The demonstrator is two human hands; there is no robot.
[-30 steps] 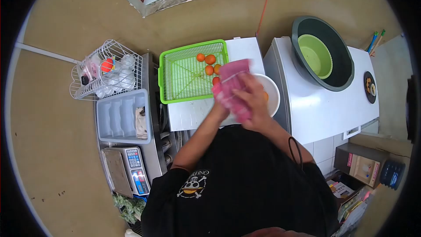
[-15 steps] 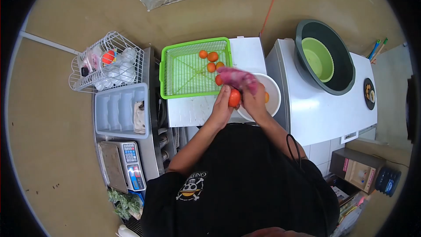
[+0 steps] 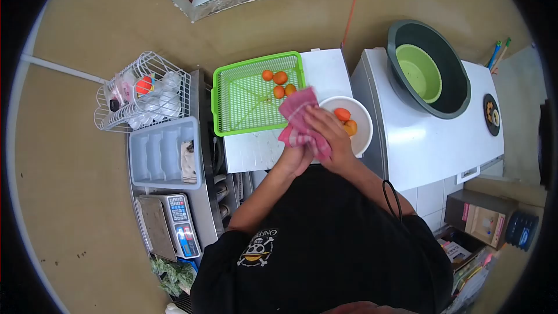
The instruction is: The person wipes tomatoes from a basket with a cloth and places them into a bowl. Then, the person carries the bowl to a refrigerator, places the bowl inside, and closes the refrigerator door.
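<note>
Holding pink cloth (image 3: pixel 297 109) under right fingers (image 3: pixel 327 126); left hand (image 3: pixel 294 159) beneath.

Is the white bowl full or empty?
Partly filled: a few orange-red fruits lie in the white bowl, with bare white beside them. The right hand hides some of its inside.

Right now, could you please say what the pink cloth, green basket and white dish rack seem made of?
Pink cloth: matte, likely woven cotton, softly creased. Green basket: probably molded plastic, smooth, evenly colored, with gridded walls. White dish rack: likely coated metal, judging by thin bent wires.
</note>
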